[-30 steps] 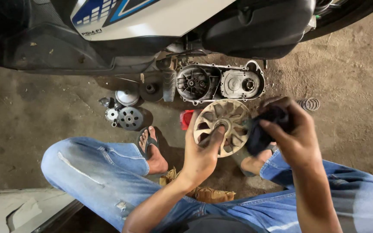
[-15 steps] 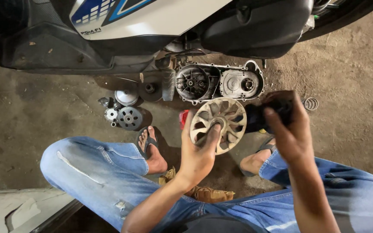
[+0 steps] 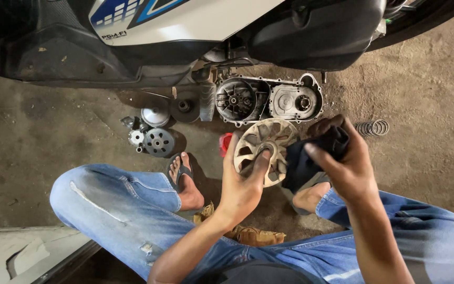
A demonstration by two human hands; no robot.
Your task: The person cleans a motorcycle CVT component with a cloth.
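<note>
Head view: left hand (image 3: 243, 184) gripping a round finned pulley disc (image 3: 268, 150), thumb pressed at its hub, disc held up above the concrete floor (image 3: 421, 158) between the knees. Right hand (image 3: 342, 163) closed around a dark rag (image 3: 311, 160), rag touching the disc's right edge. Beyond the disc, an open engine crankcase (image 3: 269, 100) under a white and blue scooter (image 3: 195, 26). Left of it, loose clutch parts (image 3: 156, 138) on the floor; a coil spring (image 3: 372, 127) well to the right.
</note>
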